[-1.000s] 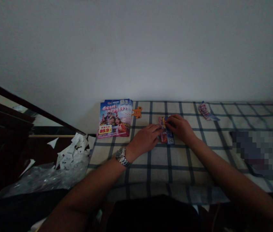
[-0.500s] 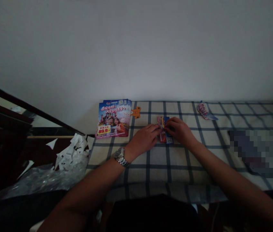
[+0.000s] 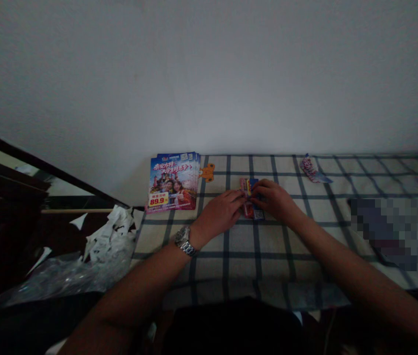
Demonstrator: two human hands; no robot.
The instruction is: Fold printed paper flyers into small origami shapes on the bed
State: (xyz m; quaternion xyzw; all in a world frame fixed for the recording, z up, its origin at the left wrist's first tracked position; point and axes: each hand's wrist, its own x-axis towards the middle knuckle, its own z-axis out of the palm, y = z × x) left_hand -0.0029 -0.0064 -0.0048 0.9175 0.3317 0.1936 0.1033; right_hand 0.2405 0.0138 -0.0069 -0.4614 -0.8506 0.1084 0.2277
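A folded colourful flyer (image 3: 249,199) lies on the checked tablecloth (image 3: 268,241) in the middle of the table. My left hand (image 3: 221,211), a metal watch on its wrist, has its fingertips pressed on the flyer's left edge. Opposite it, my right hand (image 3: 273,198) has its fingers curled over the right side of the same paper. Both hands pinch it where they meet. Most of the flyer is hidden under the fingers.
A stack of flyers (image 3: 173,181) sits at the table's back left, an orange paper shape (image 3: 207,171) beside it. A small folded paper piece (image 3: 311,168) lies at the back right. Torn white paper scraps (image 3: 110,235) on clear plastic lie left of the table. A blurred patch (image 3: 386,231) lies at right.
My right hand has slid slightly down the flyer toward my left hand. The view has shifted a little; nothing else moved.
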